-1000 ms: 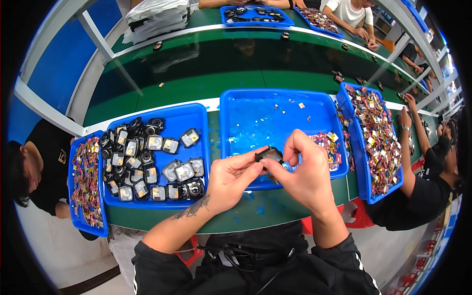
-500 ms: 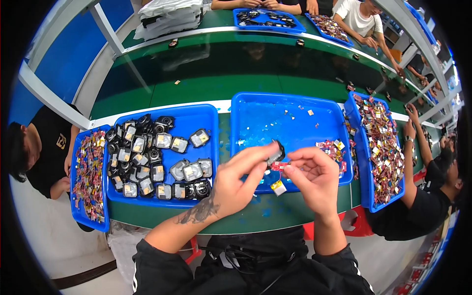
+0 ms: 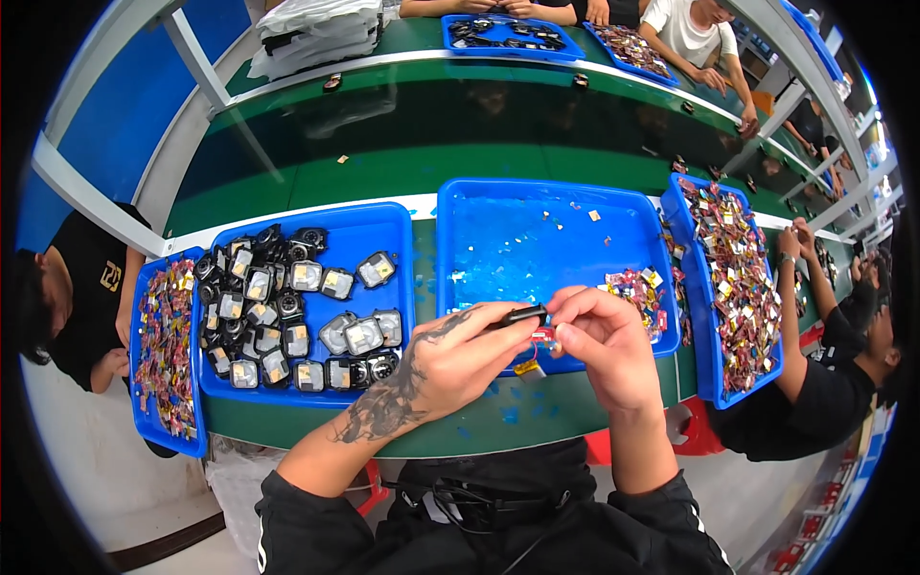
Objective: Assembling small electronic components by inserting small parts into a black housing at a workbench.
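Note:
My left hand point(image 3: 458, 362) pinches a small black casing point(image 3: 525, 315) over the near edge of the middle blue tray point(image 3: 537, 240). My right hand point(image 3: 606, 347) meets it from the right, its fingertips on the red wires point(image 3: 544, 335) that run from the casing. A small yellow-wrapped part point(image 3: 526, 368) dangles from those wires between the two hands. Both hands hover just above the green table edge point(image 3: 498, 422).
A blue tray point(image 3: 383, 225) on the left holds several black and silver casings. A small pile of wired parts point(image 3: 634, 289) lies in the middle tray. Trays point(image 3: 738, 287) point(image 3: 163, 355) of small parts flank both sides. Other people sit left, right and across.
Both hands have drawn slightly nearer me over the tray's front edge. The yellow part now hangs below the casing on its wires.

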A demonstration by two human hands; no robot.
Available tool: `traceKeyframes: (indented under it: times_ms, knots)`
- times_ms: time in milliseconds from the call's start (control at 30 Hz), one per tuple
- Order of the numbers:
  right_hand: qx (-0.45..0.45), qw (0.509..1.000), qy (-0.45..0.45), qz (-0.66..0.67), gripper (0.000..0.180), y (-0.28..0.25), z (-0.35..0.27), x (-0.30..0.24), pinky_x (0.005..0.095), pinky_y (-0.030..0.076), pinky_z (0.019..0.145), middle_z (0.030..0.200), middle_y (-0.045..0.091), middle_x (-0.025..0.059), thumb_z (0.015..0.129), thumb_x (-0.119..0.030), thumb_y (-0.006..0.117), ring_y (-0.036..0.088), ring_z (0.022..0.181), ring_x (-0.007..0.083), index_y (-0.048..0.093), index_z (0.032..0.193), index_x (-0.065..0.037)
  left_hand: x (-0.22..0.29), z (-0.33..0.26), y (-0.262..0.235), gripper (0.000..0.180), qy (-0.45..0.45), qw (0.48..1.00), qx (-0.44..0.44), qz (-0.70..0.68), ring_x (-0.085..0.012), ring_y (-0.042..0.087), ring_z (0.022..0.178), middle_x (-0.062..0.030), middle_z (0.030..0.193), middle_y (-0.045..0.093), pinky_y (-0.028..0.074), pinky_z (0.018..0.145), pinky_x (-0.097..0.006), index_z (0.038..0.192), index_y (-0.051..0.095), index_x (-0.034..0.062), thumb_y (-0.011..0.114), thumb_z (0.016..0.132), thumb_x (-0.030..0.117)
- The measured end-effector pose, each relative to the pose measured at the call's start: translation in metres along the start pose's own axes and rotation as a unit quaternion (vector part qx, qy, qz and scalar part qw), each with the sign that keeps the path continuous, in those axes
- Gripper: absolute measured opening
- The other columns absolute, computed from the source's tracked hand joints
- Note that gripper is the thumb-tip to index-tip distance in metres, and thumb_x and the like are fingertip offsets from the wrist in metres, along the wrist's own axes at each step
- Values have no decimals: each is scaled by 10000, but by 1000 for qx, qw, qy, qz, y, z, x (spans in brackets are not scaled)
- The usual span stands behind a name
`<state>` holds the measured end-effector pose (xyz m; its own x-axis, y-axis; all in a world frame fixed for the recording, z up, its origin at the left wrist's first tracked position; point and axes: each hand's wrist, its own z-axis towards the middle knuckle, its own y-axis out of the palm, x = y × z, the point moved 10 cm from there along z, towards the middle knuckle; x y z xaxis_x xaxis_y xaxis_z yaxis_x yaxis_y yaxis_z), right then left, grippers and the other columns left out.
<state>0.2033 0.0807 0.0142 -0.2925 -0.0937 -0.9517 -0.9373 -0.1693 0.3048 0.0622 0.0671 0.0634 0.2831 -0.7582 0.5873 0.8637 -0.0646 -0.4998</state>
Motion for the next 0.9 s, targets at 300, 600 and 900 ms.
traceKeyframes:
  times_ms: [300, 600, 900]
  knots:
    - [17, 991, -74, -107, 116, 4, -9, -7, 222, 507, 784, 952, 619, 64, 884, 19, 638, 606, 890, 101, 598, 993, 28, -57, -39, 50, 265, -422, 771, -15, -477, -182, 668, 939, -153, 1039, 677, 583, 788, -299, 1099, 634, -95, 605, 946, 121]
    - [99, 965, -96, -224, 237, 5, -9, -13, 210, 511, 702, 912, 630, 47, 820, 41, 701, 617, 838, 85, 572, 1016, 5, -58, -35, 38, 274, -379, 826, 30, -417, -161, 657, 963, -143, 1108, 663, 549, 842, -251, 1168, 620, -72, 620, 917, 37]
    - [119, 948, -121, -271, 351, 4, -9, -15, 193, 448, 639, 832, 624, 24, 783, 50, 724, 568, 718, 56, 532, 1070, -16, -50, -31, 36, 376, -355, 832, 61, -423, -166, 630, 1037, -168, 1174, 629, 525, 911, -279, 1239, 579, -61, 641, 869, -50]
